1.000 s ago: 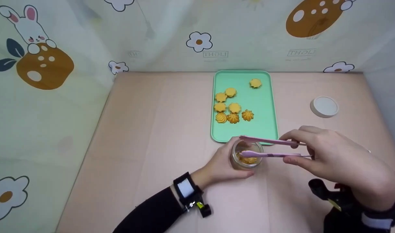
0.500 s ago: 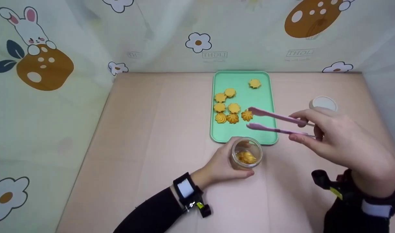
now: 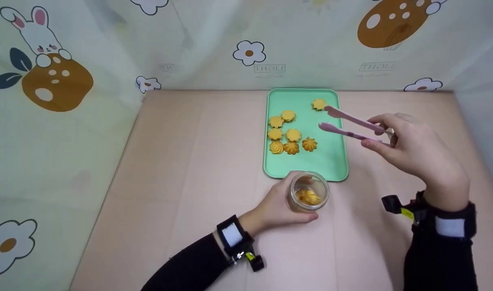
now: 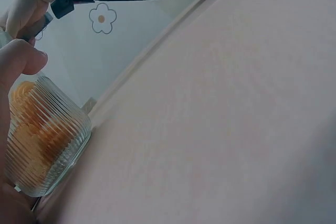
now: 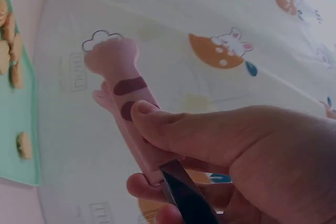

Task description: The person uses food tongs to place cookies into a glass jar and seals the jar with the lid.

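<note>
My left hand (image 3: 278, 206) grips a ribbed glass jar (image 3: 327, 193) near the front edge of the green tray, its mouth facing up. Several golden cookies (image 4: 37, 124) lie inside it, seen through the glass in the left wrist view. My right hand (image 3: 416, 149) holds pink paw-tipped tongs (image 3: 351, 118) between thumb and fingers. The tong arms are spread with nothing between them. They reach over the tray's right side, the upper tip right beside a lone cookie (image 3: 319, 104). Several more cookies (image 3: 293, 134) sit grouped on the tray's left half.
The green tray (image 3: 327, 161) lies flat at the back of the beige table (image 3: 189, 161). A patterned curtain (image 3: 206, 48) rises behind the table and along its sides. My right hand covers the spot of the white lid seen earlier.
My right hand has carried the spread tongs out from over the jar, up and away across the tray to the far lone cookie. The left hand and jar stay put.
</note>
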The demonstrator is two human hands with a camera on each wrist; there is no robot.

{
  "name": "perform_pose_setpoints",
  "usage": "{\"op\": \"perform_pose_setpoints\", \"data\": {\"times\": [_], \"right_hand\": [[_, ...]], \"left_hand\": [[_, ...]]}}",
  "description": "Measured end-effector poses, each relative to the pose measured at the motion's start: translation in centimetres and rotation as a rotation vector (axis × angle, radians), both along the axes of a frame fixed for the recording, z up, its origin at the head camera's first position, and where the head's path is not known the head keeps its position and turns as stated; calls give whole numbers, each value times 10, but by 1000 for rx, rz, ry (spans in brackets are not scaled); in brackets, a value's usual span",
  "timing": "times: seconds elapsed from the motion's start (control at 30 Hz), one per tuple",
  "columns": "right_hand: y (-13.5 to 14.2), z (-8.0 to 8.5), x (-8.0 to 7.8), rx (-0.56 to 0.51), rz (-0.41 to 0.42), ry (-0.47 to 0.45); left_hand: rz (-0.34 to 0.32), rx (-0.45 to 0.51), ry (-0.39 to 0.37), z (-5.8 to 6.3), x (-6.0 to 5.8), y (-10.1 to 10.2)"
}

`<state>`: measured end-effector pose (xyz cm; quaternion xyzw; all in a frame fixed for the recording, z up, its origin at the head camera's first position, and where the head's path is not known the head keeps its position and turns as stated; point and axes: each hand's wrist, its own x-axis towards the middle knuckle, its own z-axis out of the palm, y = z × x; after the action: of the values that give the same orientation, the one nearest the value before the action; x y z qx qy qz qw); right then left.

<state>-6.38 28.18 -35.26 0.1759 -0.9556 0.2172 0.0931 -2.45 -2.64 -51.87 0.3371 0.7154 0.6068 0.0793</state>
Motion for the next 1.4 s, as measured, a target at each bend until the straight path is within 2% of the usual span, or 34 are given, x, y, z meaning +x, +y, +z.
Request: {"op": "perform_pose_setpoints", "data": {"times": [0.2, 0.47, 0.73, 0.9, 1.2, 1.4], "right_hand": [[3, -18, -29, -35, -78, -51], [-2, -40, -78, -46, -183, -213], [-4, -54, -115, -17, -206, -281], [-5, -57, -126, -4, -204, -318], [-6, -66, -132, 21, -169, -363], [-7, -70, -131, 8, -174, -411]], "left_hand": [[24, -20, 11, 1, 1, -2], [10, -10, 5, 1, 1, 0], [14, -12, 4, -1, 1, 0], [17, -16, 4, -2, 0, 1], [23, -18, -4, -1, 1, -1], [13, -15, -4, 0, 1, 0]]}}
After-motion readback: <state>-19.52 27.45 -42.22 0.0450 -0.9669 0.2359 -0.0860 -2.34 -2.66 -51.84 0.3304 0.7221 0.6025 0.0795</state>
